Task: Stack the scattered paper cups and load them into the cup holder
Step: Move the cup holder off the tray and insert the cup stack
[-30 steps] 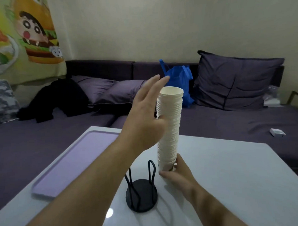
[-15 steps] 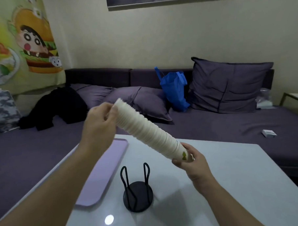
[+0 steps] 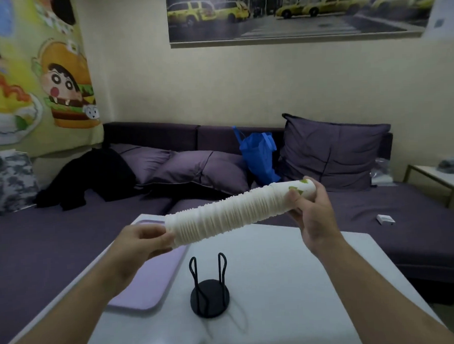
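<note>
So the stack of paper cups (image 3: 238, 213) is held nearly level in the air above the counter (image 3: 290, 286), my left hand (image 3: 143, 240) closed on its wide rim end, my right hand (image 3: 310, 209) wrapped round the printed base end. Stacking looks done; I see no loose cups. Below, the black wire cup holder (image 3: 209, 289) stands empty beside a lilac tray (image 3: 145, 287), so loading remains

One cup stack (image 3: 233, 214), cups too many to count; one black cup holder (image 3: 210, 297); one purple tray (image 3: 147, 284); two hands; three purple pillows; one blue bag (image 3: 257, 157).
</note>
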The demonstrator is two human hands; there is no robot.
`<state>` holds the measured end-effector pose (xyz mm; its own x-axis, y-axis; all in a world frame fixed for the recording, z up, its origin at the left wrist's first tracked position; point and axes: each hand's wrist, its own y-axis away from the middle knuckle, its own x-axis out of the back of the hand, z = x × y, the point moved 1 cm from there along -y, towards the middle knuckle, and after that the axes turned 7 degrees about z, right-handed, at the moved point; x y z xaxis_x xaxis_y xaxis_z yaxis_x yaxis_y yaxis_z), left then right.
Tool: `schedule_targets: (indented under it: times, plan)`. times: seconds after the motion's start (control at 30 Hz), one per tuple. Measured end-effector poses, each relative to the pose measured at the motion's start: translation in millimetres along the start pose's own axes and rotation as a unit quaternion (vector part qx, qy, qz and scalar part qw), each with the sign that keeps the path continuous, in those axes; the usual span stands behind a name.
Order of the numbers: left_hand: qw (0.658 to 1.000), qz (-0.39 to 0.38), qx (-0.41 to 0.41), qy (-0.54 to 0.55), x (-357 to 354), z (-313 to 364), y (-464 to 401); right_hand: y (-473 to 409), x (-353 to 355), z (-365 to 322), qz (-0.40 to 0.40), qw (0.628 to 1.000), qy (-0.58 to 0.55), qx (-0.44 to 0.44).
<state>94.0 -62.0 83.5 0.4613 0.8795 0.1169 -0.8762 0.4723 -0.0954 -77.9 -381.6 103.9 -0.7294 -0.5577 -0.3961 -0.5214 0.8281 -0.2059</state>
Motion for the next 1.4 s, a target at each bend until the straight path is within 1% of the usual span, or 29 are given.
schedule_targets:
  times: [0.07, 0.2, 0.23, 0.33, 0.43, 0.53, 0.73, 0.9, 1.17, 1.4]
  plan:
    - [1.0, -0.026, -0.006, -0.01, -3, 7, 9, -5, -9, -23, -0.011, 1.0, 0.01, 0.024]
    - [1.0, -0.008, 0.026, 0.008, -4, 5, 11, -14, -27, -60, -0.037, 0.997, 0.034, 0.057]
    - [0.999, -0.015, 0.03, -0.006, -5, 4, 11, -17, -31, -65, -0.043, 0.996, 0.041, 0.062]
    - [0.994, -0.057, 0.014, -0.094, -17, -1, 6, -23, -46, -75, -0.06, 0.994, 0.056, 0.072]
    - [0.984, -0.065, -0.024, -0.166, -35, -6, 1, -23, -64, -79, -0.084, 0.99, 0.072, 0.082]
    - [0.972, -0.074, -0.066, -0.214, -48, -14, -3, -19, -84, -81, -0.107, 0.982, 0.107, 0.11]
    - [0.968, -0.052, -0.091, -0.229, -62, -31, -2, -9, -115, -67, -0.151, 0.963, 0.162, 0.154]
    - [0.962, -0.054, -0.099, -0.25, -71, -51, -9, -8, -122, -48, -0.167, 0.951, 0.193, 0.174]
    - [0.956, -0.028, -0.112, -0.268, -84, -79, -28, -10, -124, -27, -0.209, 0.947, 0.183, 0.16]
    - [0.962, -0.033, -0.082, -0.258, -83, -103, -34, 0, -132, -1, -0.249, 0.938, 0.179, 0.16]
